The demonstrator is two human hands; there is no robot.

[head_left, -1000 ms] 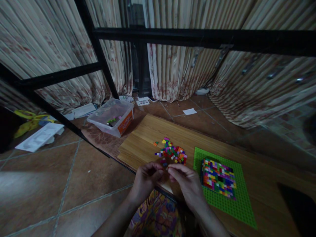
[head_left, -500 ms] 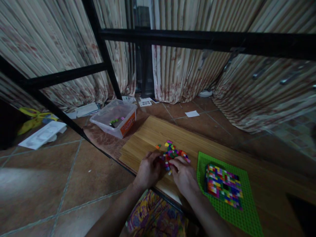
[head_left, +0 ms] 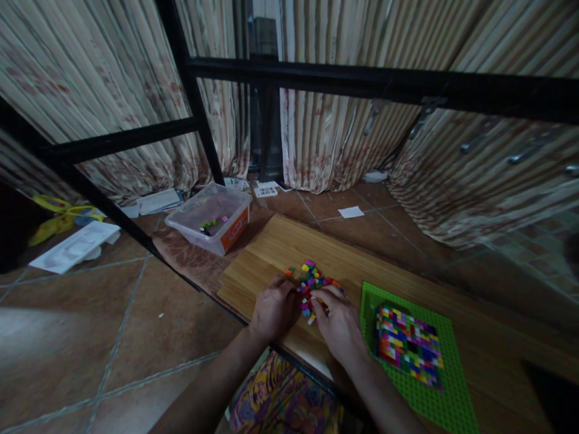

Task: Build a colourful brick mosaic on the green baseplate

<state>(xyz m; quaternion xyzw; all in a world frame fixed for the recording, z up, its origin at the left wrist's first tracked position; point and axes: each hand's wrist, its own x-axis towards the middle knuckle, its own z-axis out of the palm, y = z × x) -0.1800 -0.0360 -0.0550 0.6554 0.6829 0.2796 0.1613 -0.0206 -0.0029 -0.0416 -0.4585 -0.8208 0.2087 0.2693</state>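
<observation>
A loose pile of small colourful toy bricks [head_left: 310, 283] lies on the wooden board. At the pile's left edge is my left hand [head_left: 273, 306], its fingers curled together; what they hold, if anything, is hidden. My right hand [head_left: 337, 316] reaches into the pile from the right, with thumb and forefinger pinched at a small brick. To the right, a green studded baseplate [head_left: 458, 361] carries a thick block built of many-coloured bricks [head_left: 409, 345].
A clear plastic box [head_left: 208, 217] with a few bricks inside stands beyond the board's left end. A black metal rail [head_left: 362, 81] crosses in front of the striped curtains. White moulded packaging [head_left: 75, 246] and a paper sheet [head_left: 351, 212] lie on the tiled floor.
Both hands stay at the pile, with small finger movements. Several bricks in the pile have shifted slightly. The view has tilted a little.
</observation>
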